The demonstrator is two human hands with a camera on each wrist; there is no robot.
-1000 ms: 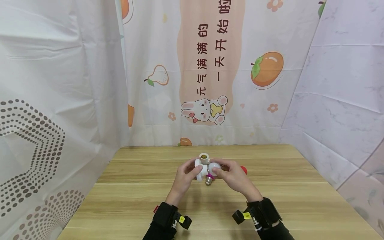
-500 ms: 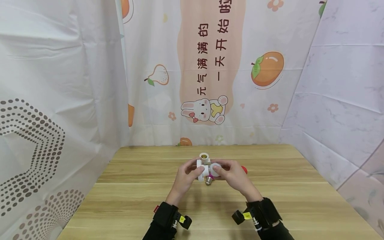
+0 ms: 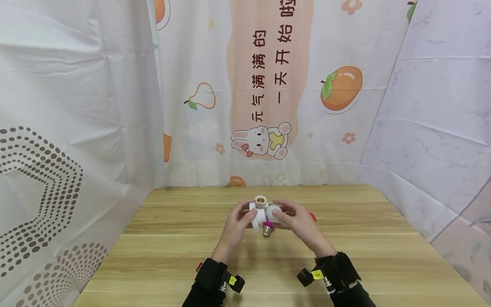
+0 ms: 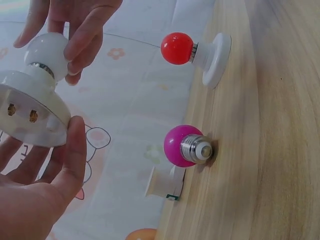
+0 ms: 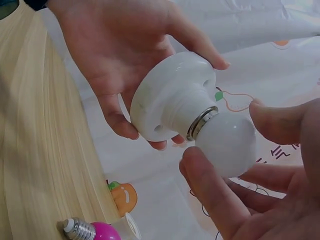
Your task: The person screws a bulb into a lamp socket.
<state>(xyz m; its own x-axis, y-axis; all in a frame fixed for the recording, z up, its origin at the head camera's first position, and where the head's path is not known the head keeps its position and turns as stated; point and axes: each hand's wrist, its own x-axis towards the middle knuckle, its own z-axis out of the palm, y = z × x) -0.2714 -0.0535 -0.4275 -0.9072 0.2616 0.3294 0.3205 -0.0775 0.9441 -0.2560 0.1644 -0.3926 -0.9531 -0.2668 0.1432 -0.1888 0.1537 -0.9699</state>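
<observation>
My left hand point(image 3: 234, 224) grips a white lamp holder point(image 5: 162, 87) by its round base, raised above the table. Two brass terminals show on the underside in the left wrist view. A white light bulb point(image 5: 227, 142) sits in its socket, a thin ring of metal thread visible between them. Around the bulb curve the fingers of my right hand point(image 3: 301, 224), thumb on one side and index finger on the other. Beyond the hands, a magenta bulb point(image 4: 177, 145) lies on the table with its metal screw base bare.
A red bulb point(image 4: 176, 48) is fitted in another white lamp holder point(image 4: 217, 60) on the table, mostly behind my right hand in the head view. One more white holder point(image 3: 261, 205) stands behind the magenta bulb. Printed curtains point(image 3: 192, 140) enclose the wooden table point(image 3: 172, 256).
My right fingers have spread a little and shifted on the white bulb, the index finger lifting outward. The lamp holder has moved slightly right and then back left.
</observation>
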